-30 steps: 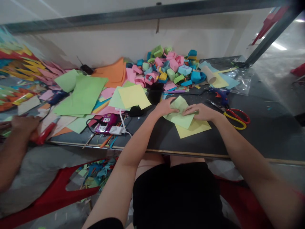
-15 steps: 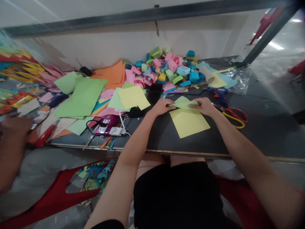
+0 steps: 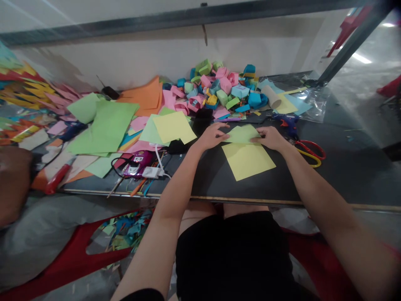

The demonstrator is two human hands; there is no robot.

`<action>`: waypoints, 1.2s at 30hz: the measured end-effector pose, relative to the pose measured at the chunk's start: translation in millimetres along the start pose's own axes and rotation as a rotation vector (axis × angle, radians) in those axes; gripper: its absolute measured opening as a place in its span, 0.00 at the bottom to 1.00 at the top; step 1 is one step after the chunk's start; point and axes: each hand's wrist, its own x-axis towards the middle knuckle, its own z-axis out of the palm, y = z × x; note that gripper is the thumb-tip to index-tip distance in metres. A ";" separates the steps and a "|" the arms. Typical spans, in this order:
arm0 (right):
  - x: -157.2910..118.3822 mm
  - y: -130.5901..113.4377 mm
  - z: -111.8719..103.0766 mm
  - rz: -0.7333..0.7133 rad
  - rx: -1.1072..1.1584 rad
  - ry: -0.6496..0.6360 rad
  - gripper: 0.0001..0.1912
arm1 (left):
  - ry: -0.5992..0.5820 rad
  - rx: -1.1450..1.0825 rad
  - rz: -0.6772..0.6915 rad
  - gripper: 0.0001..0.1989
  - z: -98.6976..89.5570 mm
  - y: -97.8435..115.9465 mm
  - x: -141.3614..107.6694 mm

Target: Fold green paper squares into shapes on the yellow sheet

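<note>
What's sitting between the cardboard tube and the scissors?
A blue glue gun, with part of a yellow sheet nearer the tube; the head view shows it.

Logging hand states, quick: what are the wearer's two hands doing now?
Left hand: at the left edge of the light green paper; whether it grips cannot be told.
Right hand: closed on that paper's right edge.

- Green paper (image 3: 241, 134): side corners partly covered by left hand (image 3: 214, 136) and right hand (image 3: 271, 137)
- Scissors (image 3: 310, 154): blades mostly hidden behind right wrist
- Co-worker's arm (image 3: 14, 184): blurred, cut off at left
</note>
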 end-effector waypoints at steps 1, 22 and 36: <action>-0.2 -0.1 -0.1 0.006 -0.005 0.004 0.26 | -0.009 -0.015 -0.018 0.20 -0.9 0.2 -0.6; -3.0 -12.4 32.2 -0.241 -0.482 -0.062 0.29 | -0.192 0.279 -0.050 0.27 49.4 41.4 3.9; -4.7 -1.3 36.7 -0.211 -0.587 -0.140 0.34 | -0.090 0.301 -0.320 0.34 56.7 28.5 -2.2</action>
